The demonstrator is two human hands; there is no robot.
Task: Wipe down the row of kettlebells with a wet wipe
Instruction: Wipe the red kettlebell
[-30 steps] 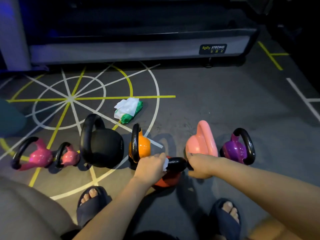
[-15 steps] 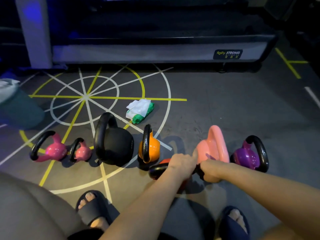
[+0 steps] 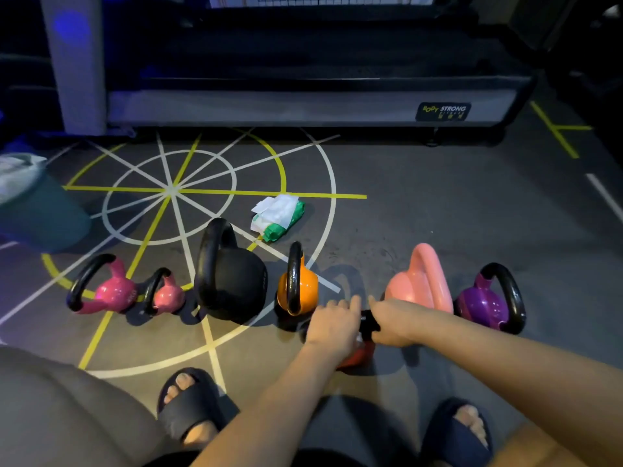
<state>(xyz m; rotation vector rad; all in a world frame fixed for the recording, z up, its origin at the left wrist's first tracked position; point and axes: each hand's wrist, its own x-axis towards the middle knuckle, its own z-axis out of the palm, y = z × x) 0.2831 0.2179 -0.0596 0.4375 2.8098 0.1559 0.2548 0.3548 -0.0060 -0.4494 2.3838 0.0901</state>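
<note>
Red kettlebell (image 3: 362, 357), on the floor (image 3: 438, 214) just ahead of its row: right grip (image 3: 394, 323) clasps the black handle (image 3: 369, 323), steadying it; left grip (image 3: 332, 326), curled over the same handle with any wipe hidden, should rub firmly along its whole length.

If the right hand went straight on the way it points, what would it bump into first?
The right hand would likely meet the left hand first, close beside it on the black handle; depth is hard to judge.
</note>
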